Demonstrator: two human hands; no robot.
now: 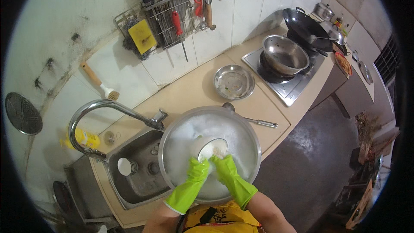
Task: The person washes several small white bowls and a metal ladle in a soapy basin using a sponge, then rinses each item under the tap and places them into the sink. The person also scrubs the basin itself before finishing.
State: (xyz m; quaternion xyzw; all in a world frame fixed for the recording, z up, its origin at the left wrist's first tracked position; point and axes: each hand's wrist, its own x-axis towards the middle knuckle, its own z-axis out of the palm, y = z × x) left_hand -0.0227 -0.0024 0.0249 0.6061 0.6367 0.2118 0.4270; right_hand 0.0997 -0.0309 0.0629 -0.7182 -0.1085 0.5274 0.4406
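Observation:
A wide stainless steel basin (176,181) of cloudy, foamy water stands before me, partly over the sink's right side. Both my hands wear bright green rubber gloves. Over the water, my left hand (198,167) grips the near left rim of a white bowl (205,151) with a dark edge, tilted in the suds. My right hand (224,165) is at the bowl's right side, its fingers on a pale, crumpled cloth-like thing (220,151) inside it. Foam and the gloves hide the fingertips and part of the bowl.
Left of the basin, a steel sink (142,183) holds stacked white bowls (127,166) beneath a curved faucet (108,103). Behind are a ladle (263,122) and a soiled steel dish (234,82). A steel pan (286,54) and a black wok (305,27) sit on the gas stove (288,95).

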